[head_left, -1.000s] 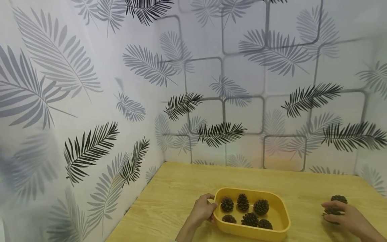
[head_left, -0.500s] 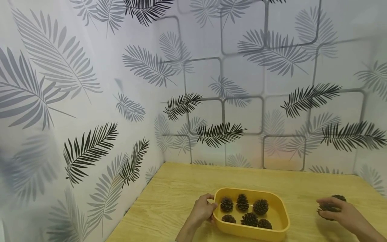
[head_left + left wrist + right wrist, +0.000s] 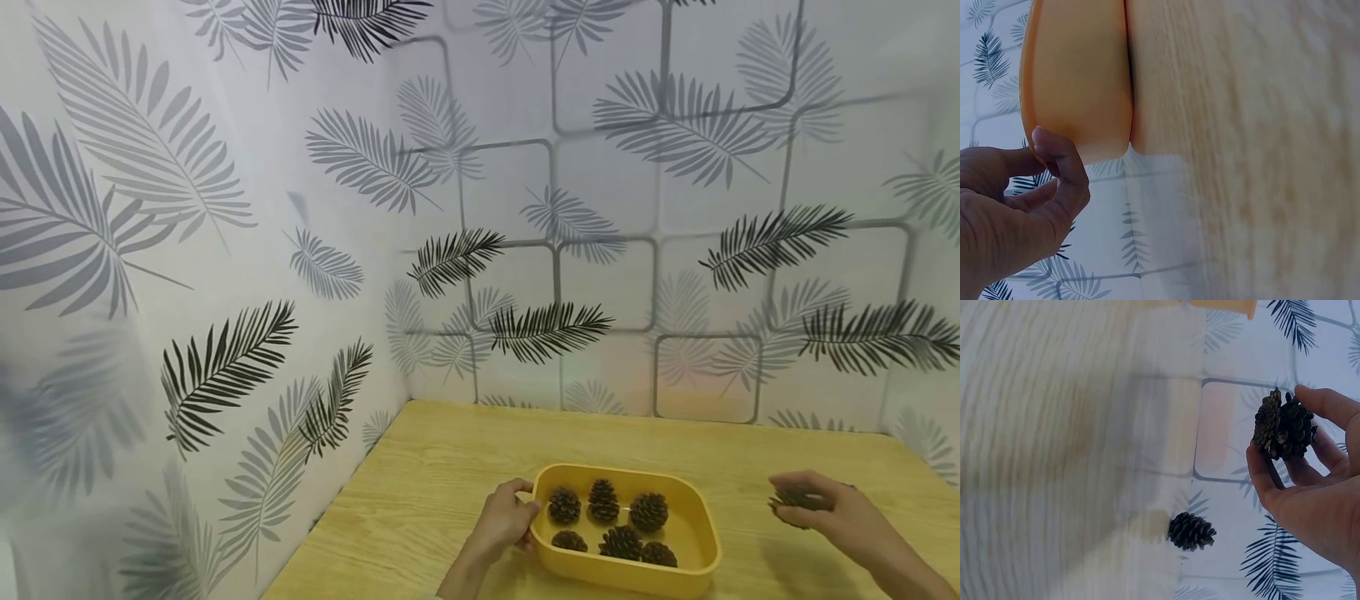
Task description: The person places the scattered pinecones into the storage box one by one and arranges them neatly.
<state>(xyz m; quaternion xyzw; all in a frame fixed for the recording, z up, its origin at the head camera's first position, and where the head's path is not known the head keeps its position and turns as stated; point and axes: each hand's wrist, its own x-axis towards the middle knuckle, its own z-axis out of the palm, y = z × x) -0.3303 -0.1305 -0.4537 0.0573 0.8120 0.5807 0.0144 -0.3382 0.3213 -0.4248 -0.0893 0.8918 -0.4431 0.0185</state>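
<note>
A yellow rectangular box [image 3: 692, 543] with rounded corners stands on the table, holding several brown pine cones [image 3: 621, 542]. My left hand [image 3: 501, 523] grips the left end of its rim; in the left wrist view, thumb and fingers [image 3: 1060, 165] pinch the wall's edge. To the right of the box, my right hand [image 3: 851, 518] holds another pine cone [image 3: 1284, 427] above the table, between thumb and fingertips. One more pine cone [image 3: 1191, 531] rests on the table, clear in the right wrist view but mostly hidden behind the right hand in the head view.
The light wood-grain table [image 3: 450, 458] runs back to a curtain-like wall [image 3: 615, 283] printed with leaves and rounded squares. A similar leaf-patterned surface [image 3: 225, 250] closes the left side. The box's right end has bare floor inside.
My right hand has lifted a pine cone from the table and carried it up and left toward the box. The left hand and the box have stayed in place.
</note>
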